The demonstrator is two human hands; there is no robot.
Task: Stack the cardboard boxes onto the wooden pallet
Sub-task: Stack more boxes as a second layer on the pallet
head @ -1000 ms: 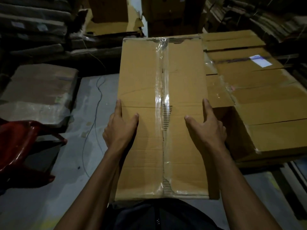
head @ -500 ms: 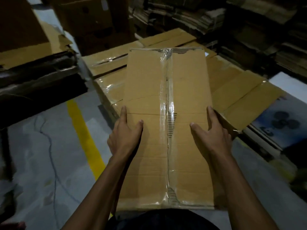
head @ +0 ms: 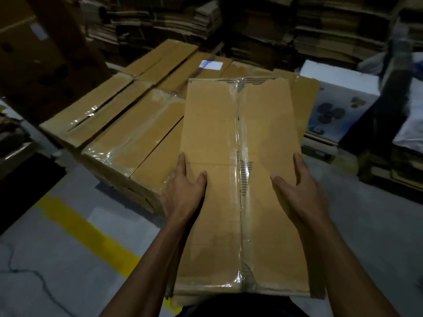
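Note:
A long brown cardboard box point(head: 212, 124) sealed with clear tape down its middle is held lengthwise in front of me. My left hand point(head: 184, 191) grips its left side and my right hand point(head: 297, 188) grips its right side, thumbs on top. Its far end hangs over a layer of several taped cardboard boxes point(head: 128, 124) laid side by side low on the floor. The wooden pallet under them is hidden; only a dark gap shows at their base.
A yellow floor line point(head: 87, 234) runs across the grey concrete at the left. A white printed box point(head: 338, 104) stands to the right of the stack. Piles of flattened cardboard point(head: 297, 30) fill the back, and tall brown cartons point(head: 34, 53) stand at the far left.
My view has swung further right while I carry the box. The layer of boxes now lies straight ahead and closer, and the yellow line has moved to the lower left.

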